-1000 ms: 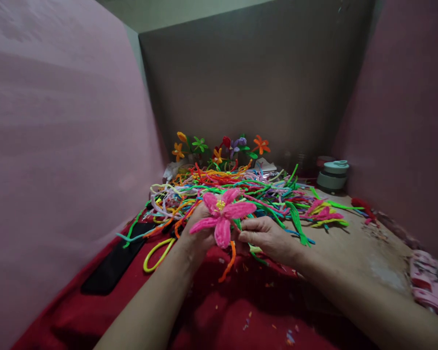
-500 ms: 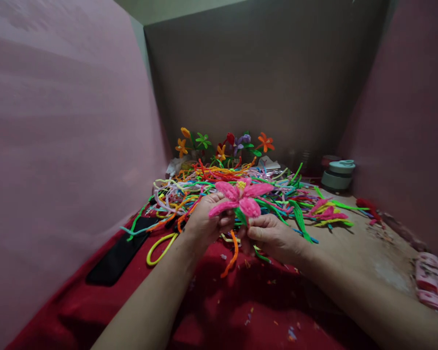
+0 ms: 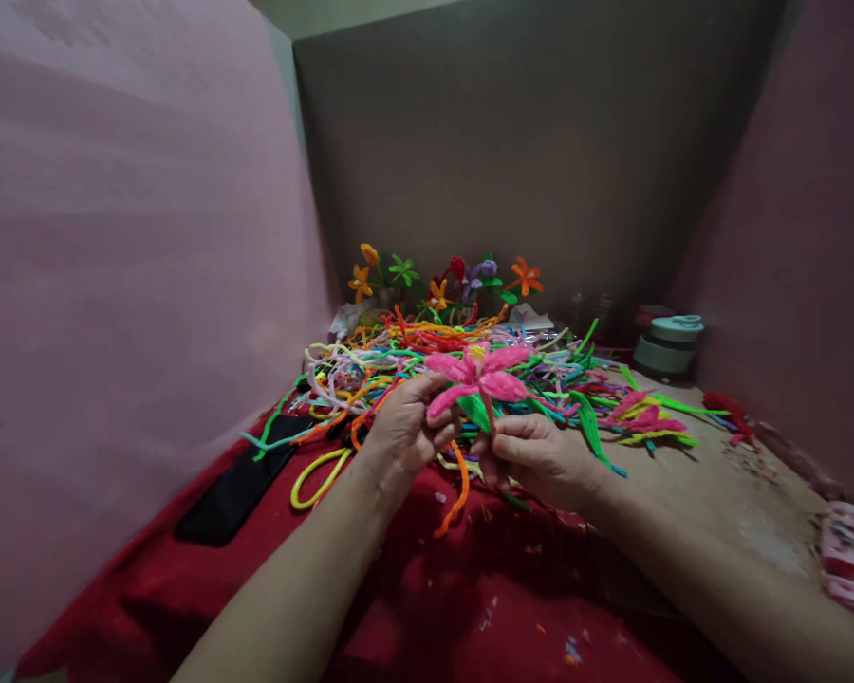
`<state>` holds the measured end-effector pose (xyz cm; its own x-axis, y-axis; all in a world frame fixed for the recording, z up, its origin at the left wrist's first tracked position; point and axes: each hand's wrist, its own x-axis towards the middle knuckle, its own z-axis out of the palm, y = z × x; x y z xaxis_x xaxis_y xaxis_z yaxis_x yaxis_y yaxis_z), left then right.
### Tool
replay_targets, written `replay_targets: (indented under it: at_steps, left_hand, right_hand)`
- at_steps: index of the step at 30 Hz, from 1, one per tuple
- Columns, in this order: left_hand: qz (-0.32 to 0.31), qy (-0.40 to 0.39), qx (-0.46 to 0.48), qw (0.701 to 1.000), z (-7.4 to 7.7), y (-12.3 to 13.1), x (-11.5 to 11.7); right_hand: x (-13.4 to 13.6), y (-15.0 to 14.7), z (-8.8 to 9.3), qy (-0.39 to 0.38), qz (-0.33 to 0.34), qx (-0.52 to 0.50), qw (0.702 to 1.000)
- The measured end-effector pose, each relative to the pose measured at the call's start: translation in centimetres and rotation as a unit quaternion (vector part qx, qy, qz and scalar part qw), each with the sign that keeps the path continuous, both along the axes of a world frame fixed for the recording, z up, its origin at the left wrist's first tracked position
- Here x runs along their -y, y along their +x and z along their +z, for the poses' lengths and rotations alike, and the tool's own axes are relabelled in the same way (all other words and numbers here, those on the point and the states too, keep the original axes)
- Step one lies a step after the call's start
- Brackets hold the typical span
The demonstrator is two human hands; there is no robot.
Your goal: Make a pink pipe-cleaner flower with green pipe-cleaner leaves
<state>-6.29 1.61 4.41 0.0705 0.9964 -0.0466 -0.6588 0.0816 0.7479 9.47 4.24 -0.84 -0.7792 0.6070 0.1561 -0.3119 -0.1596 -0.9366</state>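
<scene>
A pink pipe-cleaner flower (image 3: 502,385) with a yellow centre is held up over the front of the pipe-cleaner pile. Below its petals show a green leaf (image 3: 475,412) and a thin stem. My right hand (image 3: 545,457) pinches the stem between thumb and fingers. On the other side, my left hand (image 3: 407,424) has its fingers curled against the left petals and leaf; the petals partly hide its fingertips. Close under the hands, an orange pipe cleaner (image 3: 461,489) hangs down over the red cloth.
Behind the hands spreads a tangled pile of colourful pipe cleaners (image 3: 370,365). Finished flowers (image 3: 437,294) stand at the back. A black phone (image 3: 234,493) lies left, beside a yellow loop (image 3: 300,495). At right are a lidded container (image 3: 669,346) and a pink object (image 3: 850,560).
The flower has tilted and turned slightly, showing more of its leaf and stem. The right hand stays on the stem. The whole view has shifted a little.
</scene>
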Motion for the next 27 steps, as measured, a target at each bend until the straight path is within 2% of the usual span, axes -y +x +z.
replay_targets:
  at_steps: [3, 8, 13, 19, 27]
  left_hand:
    - [0.031, -0.038, 0.025, 0.998, 0.2, -0.3, -0.2]
    - [0.005, -0.029, 0.018, 0.999, -0.2, -1.0, -0.6]
    - [-0.029, 0.006, 0.003, 1.000, -0.8, -1.6, -1.2]
    - [-0.021, -0.018, -0.038, 0.999, -1.5, -1.5, -1.4]
    - [-0.048, 0.015, -0.024, 0.998, 0.2, -1.2, -0.3]
  right_hand:
    - [0.0, 0.0, 0.0, 0.003, -0.021, -0.002, 1.000]
    - [0.0, 0.1, 0.2, -0.010, -0.050, -0.003, 0.999]
    - [-0.1, 0.4, 0.2, 0.009, -0.042, -0.010, 0.999]
    - [-0.3, 0.5, 0.2, 0.000, -0.062, -0.019, 0.998]
    - [-0.3, 0.6, 0.4, 0.014, -0.040, -0.020, 0.999]
